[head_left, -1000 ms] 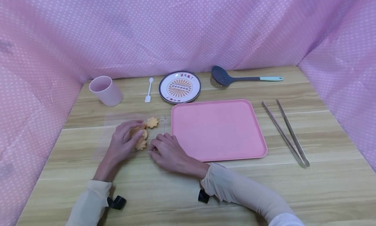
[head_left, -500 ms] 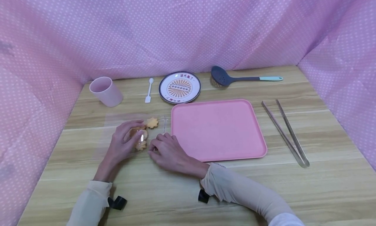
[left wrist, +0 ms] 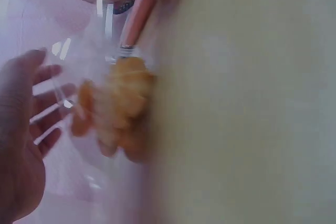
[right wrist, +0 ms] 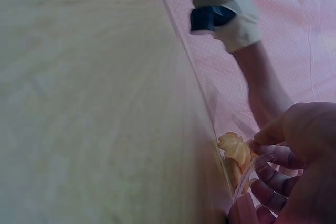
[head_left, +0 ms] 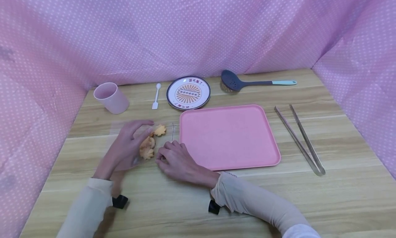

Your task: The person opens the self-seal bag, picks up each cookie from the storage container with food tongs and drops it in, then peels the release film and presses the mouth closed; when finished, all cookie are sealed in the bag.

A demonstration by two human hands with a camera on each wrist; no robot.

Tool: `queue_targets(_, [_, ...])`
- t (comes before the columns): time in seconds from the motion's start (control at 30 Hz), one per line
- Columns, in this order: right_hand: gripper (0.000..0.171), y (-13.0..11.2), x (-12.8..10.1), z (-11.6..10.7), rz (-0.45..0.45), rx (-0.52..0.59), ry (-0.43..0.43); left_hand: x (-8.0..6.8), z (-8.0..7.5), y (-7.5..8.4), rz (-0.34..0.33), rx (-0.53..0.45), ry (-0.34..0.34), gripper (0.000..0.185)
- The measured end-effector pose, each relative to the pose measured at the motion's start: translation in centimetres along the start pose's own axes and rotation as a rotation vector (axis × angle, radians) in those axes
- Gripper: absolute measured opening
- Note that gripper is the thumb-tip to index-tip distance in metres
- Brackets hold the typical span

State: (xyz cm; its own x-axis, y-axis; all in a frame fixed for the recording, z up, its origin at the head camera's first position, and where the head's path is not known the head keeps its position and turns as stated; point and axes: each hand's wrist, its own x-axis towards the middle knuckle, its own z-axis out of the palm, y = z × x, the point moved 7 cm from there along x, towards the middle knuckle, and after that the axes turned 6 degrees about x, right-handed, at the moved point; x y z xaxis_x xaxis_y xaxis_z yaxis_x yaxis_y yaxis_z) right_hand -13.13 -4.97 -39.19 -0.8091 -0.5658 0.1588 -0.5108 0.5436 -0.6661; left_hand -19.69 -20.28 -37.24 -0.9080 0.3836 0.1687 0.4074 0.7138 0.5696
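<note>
Left hand [head_left: 125,147], fingers spread, hovers beside orange flower-shaped cookies [head_left: 148,145] in a clear plastic bag [left wrist: 100,145] on the desk [head_left: 198,200]. Right hand [head_left: 174,160], fingers curled, pinches the bag's edge beside the pink tray [head_left: 229,136].

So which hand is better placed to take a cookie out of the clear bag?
Left, probably. The left hand is open, fingers spread right beside the cookies. The right hand pinches the clear bag's edge, steadying it beside the pink tray.

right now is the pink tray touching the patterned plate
Apart. The head view shows a strip of bare wood between the pink tray and the patterned plate.
</note>
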Motion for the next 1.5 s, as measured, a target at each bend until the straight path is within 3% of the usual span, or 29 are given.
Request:
queue_targets(0.23, [0.007, 0.0, 0.0, -0.1, -0.003, 0.002, 0.005, 4.9, 0.4, 0.7, -0.011, 0.116, -0.208, 0.029])
queue_targets(0.4, [0.007, 0.0, -0.1, -0.1, -0.01, 0.007, 0.007, 6.8, 1.7, -0.2, -0.065, 0.081, -0.314, 0.028])
queue_targets(0.77, [0.007, -0.1, -0.1, 0.1, -0.014, 0.029, -0.005, 7.5, 3.5, -1.2, -0.084, -0.053, -0.335, 0.014])
queue_targets(1.1, [0.007, 0.4, -0.1, -0.3, -0.017, 0.07, -0.021, 7.4, 3.1, -1.6, -0.136, -0.09, -0.241, 0.016])
queue_targets(1.3, [0.006, 0.5, -0.3, -1.6, -0.048, 0.029, 0.009, 6.7, 1.4, -1.9, -0.13, -0.113, -0.091, 0.02])
queue_targets(1.5, [0.004, 0.8, -0.4, -3.4, -0.112, -0.05, 0.048, 5.8, -0.6, -1.2, -0.043, -0.154, 0.093, 0.023])
